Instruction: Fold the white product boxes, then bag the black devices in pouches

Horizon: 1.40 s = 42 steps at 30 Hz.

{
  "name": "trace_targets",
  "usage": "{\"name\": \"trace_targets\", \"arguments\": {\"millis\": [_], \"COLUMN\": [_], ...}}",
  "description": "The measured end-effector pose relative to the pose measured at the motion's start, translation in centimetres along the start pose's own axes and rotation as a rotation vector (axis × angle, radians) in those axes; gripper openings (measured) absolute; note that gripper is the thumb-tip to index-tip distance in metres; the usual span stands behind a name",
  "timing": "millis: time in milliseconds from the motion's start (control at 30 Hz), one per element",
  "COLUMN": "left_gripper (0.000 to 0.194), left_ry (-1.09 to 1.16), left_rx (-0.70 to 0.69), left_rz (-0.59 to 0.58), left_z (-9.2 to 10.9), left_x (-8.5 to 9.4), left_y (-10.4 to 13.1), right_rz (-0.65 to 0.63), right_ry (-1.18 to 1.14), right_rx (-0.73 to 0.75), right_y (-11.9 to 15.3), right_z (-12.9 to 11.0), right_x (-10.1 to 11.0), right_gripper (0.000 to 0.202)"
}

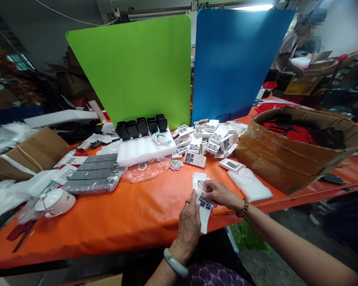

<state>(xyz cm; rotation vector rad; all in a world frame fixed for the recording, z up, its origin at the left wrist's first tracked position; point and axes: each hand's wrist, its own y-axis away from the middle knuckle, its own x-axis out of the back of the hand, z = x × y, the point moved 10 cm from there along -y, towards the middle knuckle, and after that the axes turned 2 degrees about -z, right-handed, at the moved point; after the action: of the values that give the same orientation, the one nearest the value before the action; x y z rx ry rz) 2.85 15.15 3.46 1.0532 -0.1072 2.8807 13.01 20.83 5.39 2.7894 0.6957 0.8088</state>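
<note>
Left hand [190, 222] and right hand [219, 193] gripped a white carton [205, 220] over the near edge of the counter [146, 206], its long axis running near to far, printed face up. Beyond lay heaped small boxes [194, 159]; a cardboard box [265, 159] stood right, a green panel [143, 71] and blue panel [232, 63] blocking the far side.

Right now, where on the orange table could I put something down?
Bare orange table shows between the white round thing and the left hand. It's crowded in front of the blue board, where small white boxes are heaped beside the open cardboard box.
</note>
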Motion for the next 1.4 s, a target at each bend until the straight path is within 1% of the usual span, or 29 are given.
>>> {"name": "trace_targets", "arguments": {"millis": [100,167,233,300,333,367,400,467,500,533,567,600,700,733,767,800,867,933,1000,1067,1100,1167,1233,1300,1400], "left_gripper": [0.058,0.059,0.05,0.036,0.032,0.03,0.031,0.034,0.036,0.038,0.041,0.043,0.045,0.044,0.042,0.04,0.041,0.053,0.064,0.062,0.059,0.051,0.045,0.039,0.025], "left_ry": [-0.05,-0.015,0.11,0.296,0.39,0.477,0.555,0.713,0.8,0.887,0.966,1.029,1.096,1.082,1.057,1.031,0.981,0.938,0.896,0.852,0.832,0.788,0.738,0.696,0.661], "left_rx": [0.017,0.05,0.061,0.039,0.032,0.041,0.071,0.176,0.234,0.287,0.332,0.367,0.422,0.429,0.425,0.409,0.366,0.34,0.329,0.302,0.289,0.286,0.305,0.336,0.356], "left_rz": [-0.026,-0.043,-0.082,-0.129,-0.145,-0.148,-0.138,-0.086,-0.053,-0.018,0.019,0.052,0.1,0.102,0.098,0.095,0.104,0.119,0.112,0.069,0.036,-0.031,-0.096,-0.16,-0.223], "left_z": [-0.6,-0.8,-0.4,0.6,0.9,1.0,0.7,-0.6,-1.4,-2.1,-2.8,-3.3,-4.0,-4.1,-4.0,-3.9,-3.9,-4.0,-4.4,-4.4,-4.4,-4.6,-4.9,-5.3,-5.7], "left_x": [-0.2,-0.1,-0.2,-0.3,-0.3,-0.3,-0.3,-0.3,-0.4,-0.5,-0.6,-0.7,-0.9,-0.9,-0.9,-0.7,-0.2,0.3,0.4,0.0,-0.3,-1.2,-2.1,-3.0,-4.0], "left_y": [0.8,1.4,1.8,2.1,2.2,2.2,2.3,2.3,2.3,2.3,2.4,2.5,2.9,3.0,3.2,3.3,3.5,4.0,4.6,5.2,5.5,6.1,6.8,7.4,7.9], "right_rz": [-0.101,-0.139,-0.161,-0.173,-0.152,-0.09,0.01,0.286,0.409,0.484,0.491,0.434,0.129,0.06,0.024,0.012,0.021,0.069,0.148,0.2,0.203,0.179,0.14,0.098,0.06], "right_ry": [-0.393,-0.609,-0.67,-0.651,-0.61,-0.548,-0.466,-0.28,-0.206,-0.165,-0.168,-0.218,-0.524,-0.617,-0.684,-0.72,-0.71,-0.662,-0.593,-0.501,-0.459,-0.432,-0.48,-0.519,-0.494], "right_rx": [-0.065,-0.085,-0.067,-0.04,-0.021,0.009,0.049,0.129,0.146,0.142,0.12,0.088,0.007,-0.006,-0.015,-0.019,-0.01,0.018,0.064,0.102,0.106,0.095,0.069,0.041,0.032], "right_y": [1.0,1.4,1.8,2.2,2.4,2.6,2.9,4.1,4.9,5.5,5.7,5.6,4.9,4.9,5.0,5.1,5.5,6.2,7.1,8.0,8.4,8.9,9.3,9.7,10.3], "right_z": [1.4,1.7,1.2,0.5,0.2,-0.2,-0.5,-0.9,-0.9,-0.5,0.1,1.0,3.4,3.9,4.4,4.9,5.7,6.2,6.5,6.5,6.5,7.0,7.7,8.5,8.9], "right_x": [-2.4,-3.5,-4.2,-4.6,-4.6,-4.1,-3.2,-0.8,0.1,0.5,0.2,-0.6,-4.8,-5.9,-6.6,-7.0,-7.3,-7.0,-6.5,-6.2,-6.3,-7.0,-7.8,-8.7,-9.5], "right_gripper": [0.022,0.027,0.028,0.026,0.024,0.021,0.018,0.013,0.014,0.019,0.023,0.025,0.03,0.031,0.032,0.032,0.032,0.032,0.046,0.061,0.063,0.06,0.054,0.041,0.023]}}
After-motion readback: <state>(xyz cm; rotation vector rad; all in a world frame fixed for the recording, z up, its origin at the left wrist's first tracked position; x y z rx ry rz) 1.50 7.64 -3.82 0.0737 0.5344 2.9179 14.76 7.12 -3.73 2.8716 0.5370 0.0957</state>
